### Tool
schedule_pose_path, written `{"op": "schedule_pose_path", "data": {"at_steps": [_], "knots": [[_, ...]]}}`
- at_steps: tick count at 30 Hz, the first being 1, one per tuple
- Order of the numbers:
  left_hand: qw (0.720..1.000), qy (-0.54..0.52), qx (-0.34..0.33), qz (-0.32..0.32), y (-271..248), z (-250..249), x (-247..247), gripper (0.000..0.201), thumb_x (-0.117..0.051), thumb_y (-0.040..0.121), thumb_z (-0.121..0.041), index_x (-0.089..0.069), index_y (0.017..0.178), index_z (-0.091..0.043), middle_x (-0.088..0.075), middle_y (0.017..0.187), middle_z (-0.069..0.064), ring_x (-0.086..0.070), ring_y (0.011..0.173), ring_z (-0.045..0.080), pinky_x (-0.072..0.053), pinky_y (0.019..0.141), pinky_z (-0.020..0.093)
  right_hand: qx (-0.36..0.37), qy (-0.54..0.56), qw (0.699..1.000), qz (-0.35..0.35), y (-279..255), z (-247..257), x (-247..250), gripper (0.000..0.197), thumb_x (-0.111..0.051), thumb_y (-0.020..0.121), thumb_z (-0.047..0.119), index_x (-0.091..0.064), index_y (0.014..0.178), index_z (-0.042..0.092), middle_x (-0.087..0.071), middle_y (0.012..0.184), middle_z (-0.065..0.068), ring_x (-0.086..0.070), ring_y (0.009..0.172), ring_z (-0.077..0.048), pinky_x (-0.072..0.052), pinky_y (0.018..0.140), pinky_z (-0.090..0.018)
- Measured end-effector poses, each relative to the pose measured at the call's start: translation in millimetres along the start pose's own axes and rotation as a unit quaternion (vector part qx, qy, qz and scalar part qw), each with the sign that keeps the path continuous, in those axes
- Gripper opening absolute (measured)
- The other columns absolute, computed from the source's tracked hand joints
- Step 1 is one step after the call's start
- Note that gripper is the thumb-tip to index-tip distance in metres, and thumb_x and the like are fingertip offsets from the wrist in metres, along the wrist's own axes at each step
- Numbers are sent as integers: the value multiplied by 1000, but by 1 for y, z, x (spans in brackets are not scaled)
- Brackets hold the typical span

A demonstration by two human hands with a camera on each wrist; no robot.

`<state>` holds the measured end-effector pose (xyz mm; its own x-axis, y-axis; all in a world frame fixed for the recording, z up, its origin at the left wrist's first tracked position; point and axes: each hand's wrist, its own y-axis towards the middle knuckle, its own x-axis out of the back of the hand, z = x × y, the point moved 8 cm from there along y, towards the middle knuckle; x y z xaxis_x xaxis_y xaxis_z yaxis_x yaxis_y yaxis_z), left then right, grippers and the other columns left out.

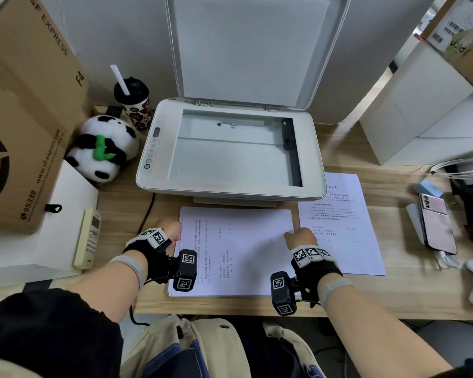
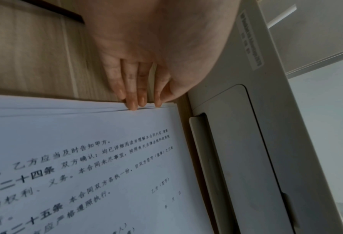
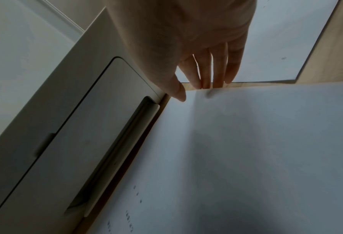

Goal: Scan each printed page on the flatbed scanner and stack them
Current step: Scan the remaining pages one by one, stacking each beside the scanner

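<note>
Peeling only the top white printed sheet (image 1: 238,249) off the pile on the wooden worktop (image 1: 393,296) matters: left fingers (image 2: 133,106) and right fingers (image 3: 206,79), straight, touch its side edges; the white flatbed scanner's (image 1: 230,148) glass lies bare.

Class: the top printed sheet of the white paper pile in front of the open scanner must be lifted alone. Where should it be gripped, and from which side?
Grip the top printed sheet at its short side edges, hands coming from left and right. The left hand has its fingertips at the fanned, parted layers there; the right hand is at the opposite edge.
</note>
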<state>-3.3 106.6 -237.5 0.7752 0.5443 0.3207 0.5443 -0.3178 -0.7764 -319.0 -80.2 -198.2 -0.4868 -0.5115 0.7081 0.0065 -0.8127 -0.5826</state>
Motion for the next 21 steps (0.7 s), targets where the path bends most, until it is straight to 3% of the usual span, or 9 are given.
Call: {"op": "schedule_pose_path", "data": {"at_steps": [2, 4, 7, 9, 11, 13, 16, 19, 21], "knots": [[1000, 4, 0, 2, -1, 0, 0, 27, -49, 93, -10, -53, 67, -8, -55, 79, 13, -55, 78, 27, -40, 77, 32, 6, -2, 1000, 2, 1, 1, -1, 15, -48, 88, 13, -56, 79, 5, -54, 67, -8, -50, 71, -27, -37, 64, -24], [1000, 7, 0, 3, -1, 0, 1, 25, -48, 92, -11, -53, 68, -8, -56, 87, 16, -55, 77, 27, -40, 77, 32, 15, -16, 1000, 6, 0, 3, -1, 15, -48, 90, 15, -58, 88, 5, -61, 88, -16, -53, 78, -29, -38, 67, -25], [1000, 13, 1, 3, 1, 0, 3, 23, -48, 92, -11, -52, 69, -9, -57, 94, 17, -55, 85, 28, -40, 80, 33, 17, -13, 1000, -17, 1, 5, 4, 24, -52, 89, 17, -66, 105, 4, -65, 110, -17, -60, 98, -33, -45, 78, -30], [1000, 13, 1, 4, -2, -1, 3, 22, -48, 93, -12, -53, 71, -9, -57, 95, 17, -55, 88, 28, -40, 80, 33, 13, 12, 1000, -22, 2, 4, 5, 20, -55, 87, 15, -67, 102, 8, -66, 107, -17, -60, 96, -32, -46, 79, -30], [1000, 15, 0, 6, -4, -3, 3, 24, -48, 93, -11, -51, 69, -9, -56, 93, 17, -54, 85, 28, -39, 79, 33, 5, 40, 999, -19, 4, 1, 5, 30, -59, 87, 18, -60, 114, 7, -64, 114, -15, -59, 101, -31, -41, 76, -27], [1000, 16, -5, 6, -5, -6, 0, 28, -47, 95, -10, -47, 67, -11, -55, 83, 13, -53, 76, 26, -38, 80, 32, 3, 45, 999, -20, 3, 0, 5, 34, -58, 88, 18, -56, 119, 4, -63, 114, -17, -59, 98, -32, -42, 78, -29], [1000, 8, -7, 8, -5, -8, -3, 30, -44, 97, -9, -42, 67, -14, -47, 70, 2, -45, 60, 14, -39, 80, 31, 8, -2, 1000, -18, 4, -2, 4, 28, -52, 89, 18, -60, 112, 5, -65, 109, -18, -59, 94, -34, -47, 81, -34], [1000, 16, -7, 11, -6, -8, -4, 31, -43, 97, -9, -42, 66, -15, -46, 69, 1, -44, 59, 13, -42, 69, 28, 3, -11, 1000, -10, 4, -5, 0, 25, -52, 90, 21, -64, 106, 6, -66, 109, -18, -56, 86, -31, -45, 76, -31], [1000, 18, -8, 12, -6, -8, -3, 31, -42, 97, -9, -42, 66, -15, -45, 69, 1, -44, 59, 13, -41, 64, 27, 0, 0, 1000, -9, 4, -7, -1, 28, -52, 90, 21, -64, 111, 8, -64, 115, -17, -58, 97, -33, -42, 77, -28]]}}
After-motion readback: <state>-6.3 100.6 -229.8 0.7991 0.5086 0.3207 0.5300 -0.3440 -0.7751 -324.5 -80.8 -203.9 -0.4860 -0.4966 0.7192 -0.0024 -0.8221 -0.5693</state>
